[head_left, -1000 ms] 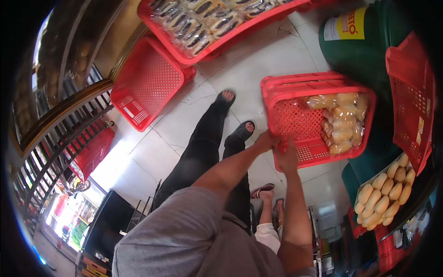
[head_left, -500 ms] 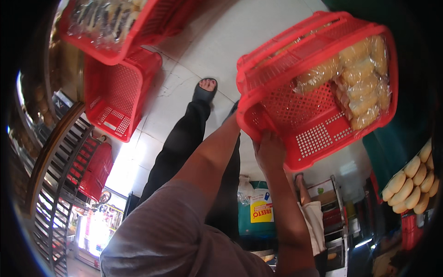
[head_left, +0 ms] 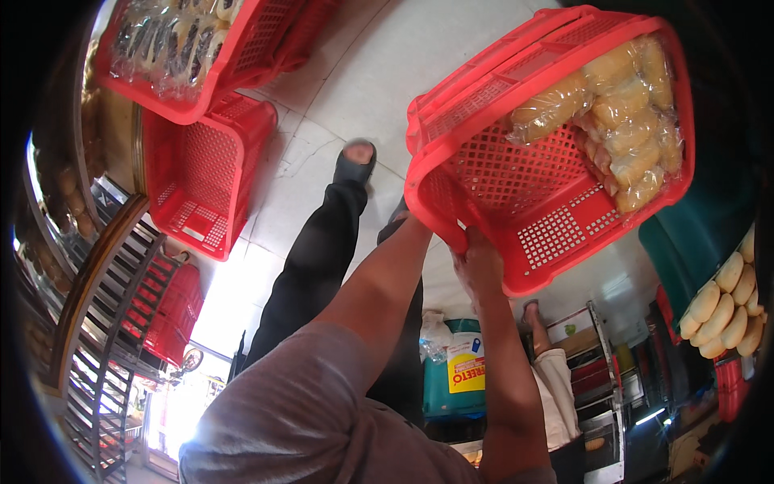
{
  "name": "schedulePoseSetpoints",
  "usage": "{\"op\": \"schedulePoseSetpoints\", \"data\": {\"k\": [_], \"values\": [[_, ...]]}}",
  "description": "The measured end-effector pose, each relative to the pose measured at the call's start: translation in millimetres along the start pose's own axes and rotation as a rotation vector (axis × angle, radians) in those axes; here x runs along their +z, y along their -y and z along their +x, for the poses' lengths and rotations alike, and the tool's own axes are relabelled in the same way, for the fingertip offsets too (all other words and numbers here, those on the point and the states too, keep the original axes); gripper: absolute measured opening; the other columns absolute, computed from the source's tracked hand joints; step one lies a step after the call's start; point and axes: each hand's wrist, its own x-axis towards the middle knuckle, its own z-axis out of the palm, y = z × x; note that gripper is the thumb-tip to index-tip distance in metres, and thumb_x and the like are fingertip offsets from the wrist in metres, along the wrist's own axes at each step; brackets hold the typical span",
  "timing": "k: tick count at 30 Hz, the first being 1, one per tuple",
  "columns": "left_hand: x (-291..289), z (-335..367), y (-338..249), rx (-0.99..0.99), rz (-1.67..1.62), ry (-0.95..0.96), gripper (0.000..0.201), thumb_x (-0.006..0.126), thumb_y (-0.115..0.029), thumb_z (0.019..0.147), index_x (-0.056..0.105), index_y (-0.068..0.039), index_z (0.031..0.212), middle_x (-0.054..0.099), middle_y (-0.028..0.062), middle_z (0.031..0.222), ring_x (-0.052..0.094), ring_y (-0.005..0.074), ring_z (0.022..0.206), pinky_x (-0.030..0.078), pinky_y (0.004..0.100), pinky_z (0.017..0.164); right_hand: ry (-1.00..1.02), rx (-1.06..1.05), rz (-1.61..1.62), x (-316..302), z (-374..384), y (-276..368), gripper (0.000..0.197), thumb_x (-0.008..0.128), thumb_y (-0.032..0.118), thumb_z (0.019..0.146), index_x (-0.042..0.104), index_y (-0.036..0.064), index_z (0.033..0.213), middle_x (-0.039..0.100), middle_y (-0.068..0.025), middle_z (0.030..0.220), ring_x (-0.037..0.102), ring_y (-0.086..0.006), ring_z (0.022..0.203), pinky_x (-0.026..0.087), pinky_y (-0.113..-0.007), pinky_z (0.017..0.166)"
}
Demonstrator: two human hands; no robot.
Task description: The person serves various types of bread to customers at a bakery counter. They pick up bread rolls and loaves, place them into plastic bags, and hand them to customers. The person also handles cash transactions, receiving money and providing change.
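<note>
A red plastic basket (head_left: 556, 234) is tilted toward me at the right, its walls pierced with small holes. Clear-wrapped bread rolls (head_left: 633, 133) lie together at its far right end, and the left part of its inside is bare. My right hand (head_left: 481, 262) is closed around the near left rim, some fingers hidden by the wall. My left forearm (head_left: 379, 270) reaches up to the basket's left end. Behind that end the left hand is hidden, so its fingers do not show. Another red rim (head_left: 516, 48) shows just beyond the basket.
At the upper left, a red basket of wrapped bread (head_left: 173, 48) stands above an empty red basket (head_left: 214, 153). A dark slatted rack (head_left: 105, 298) is on the left. Below are a teal container (head_left: 447, 387) and another person's leg (head_left: 548, 355). Long bread rolls (head_left: 726, 298) lie at the right.
The held basket has shifted slightly up and left in view. My right hand stays at its rim, with the wrist turned a little. The left hand has slipped farther out of sight.
</note>
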Motion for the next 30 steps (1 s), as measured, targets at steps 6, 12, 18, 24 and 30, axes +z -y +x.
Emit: {"op": "schedulePoseSetpoints", "data": {"k": [6, 12, 18, 24, 30], "values": [[23, -12, -20, 0.057, -0.062, 0.037, 0.043, 0.062, -0.008, 0.072, 0.054, -0.008, 0.115, 0.067, 0.0063, 0.092, 0.065, 0.0188, 0.067, 0.053, 0.0274, 0.059, 0.053, 0.039, -0.015, -40, 5, 33, 0.024, 0.063, 0.021, 0.086, 0.058, 0.0023, 0.100, 0.063, -0.0254, 0.076, 0.063, -0.0440, 0.076, 0.049, -0.050, 0.065], [19, -74, -45, 0.178, 0.156, 0.016, 0.044, 0.057, -0.001, 0.071, 0.053, -0.009, 0.114, 0.065, 0.0041, 0.087, 0.061, 0.0146, 0.060, 0.048, 0.0234, 0.048, 0.052, -0.059, 0.160, -102, -14, 83, 0.029, 0.061, 0.024, 0.085, 0.060, 0.0020, 0.104, 0.063, -0.0268, 0.078, 0.063, -0.0445, 0.081, 0.050, -0.052, 0.071], [26, -187, -57, 0.214, 0.308, -0.103, 0.044, 0.054, 0.005, 0.068, 0.053, -0.007, 0.110, 0.063, 0.0050, 0.081, 0.060, 0.0164, 0.058, 0.048, 0.0264, 0.045, -0.058, -0.212, 0.322, -139, -61, 103, 0.032, 0.063, 0.018, 0.085, 0.063, -0.0051, 0.107, 0.066, -0.0230, 0.071, 0.066, -0.0379, 0.066, 0.050, -0.045, 0.062], [34, -278, -51, 0.366, 0.269, -0.150, 0.030, 0.057, 0.006, 0.068, 0.058, -0.001, 0.097, 0.062, 0.0089, 0.077, 0.065, 0.0249, 0.069, 0.055, 0.0364, 0.059, 0.257, 0.026, 0.538, -176, -103, 141, 0.022, 0.062, 0.019, 0.087, 0.064, -0.0013, 0.095, 0.062, -0.0128, 0.063, 0.061, -0.0234, 0.049, 0.049, -0.037, 0.046], [19, -300, -60, 0.498, 0.566, -0.278, 0.018, 0.062, 0.002, 0.068, 0.065, 0.004, 0.086, 0.065, 0.0121, 0.077, 0.065, 0.0255, 0.069, 0.056, 0.0381, 0.062, 0.288, -0.069, 0.695, -185, -109, 137, 0.016, 0.063, 0.020, 0.090, 0.062, 0.0037, 0.089, 0.053, -0.0049, 0.053, 0.051, -0.0151, 0.039, 0.043, -0.029, 0.036]]}}
